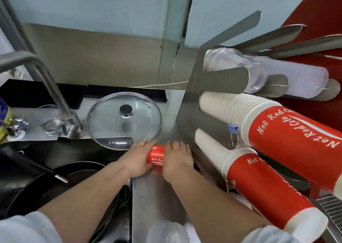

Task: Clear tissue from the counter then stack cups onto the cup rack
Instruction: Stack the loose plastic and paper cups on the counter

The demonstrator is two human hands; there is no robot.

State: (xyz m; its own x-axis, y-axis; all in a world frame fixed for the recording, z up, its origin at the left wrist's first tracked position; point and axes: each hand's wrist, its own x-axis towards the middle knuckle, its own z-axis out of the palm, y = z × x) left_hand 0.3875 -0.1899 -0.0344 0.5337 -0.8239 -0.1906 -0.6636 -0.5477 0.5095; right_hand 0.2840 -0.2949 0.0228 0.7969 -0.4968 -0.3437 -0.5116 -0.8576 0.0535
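We are gripping the red cups [157, 156] with both hands, left hand [139, 158] and right hand [176, 162] curled round them. They are lying on the worktop [157, 196] just left of the rack [192, 117], long axis pointing toward it; our right hand is nearer.

— What are the hands hiding?
— Both are covering the ends of the red cup [156, 155].
— And the lower cup stack [268, 185]?
— The frame's edge is cutting it off.

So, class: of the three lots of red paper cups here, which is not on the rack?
The red cups lying on the counter, gripped by both hands; the other two stacks sit in the rack.
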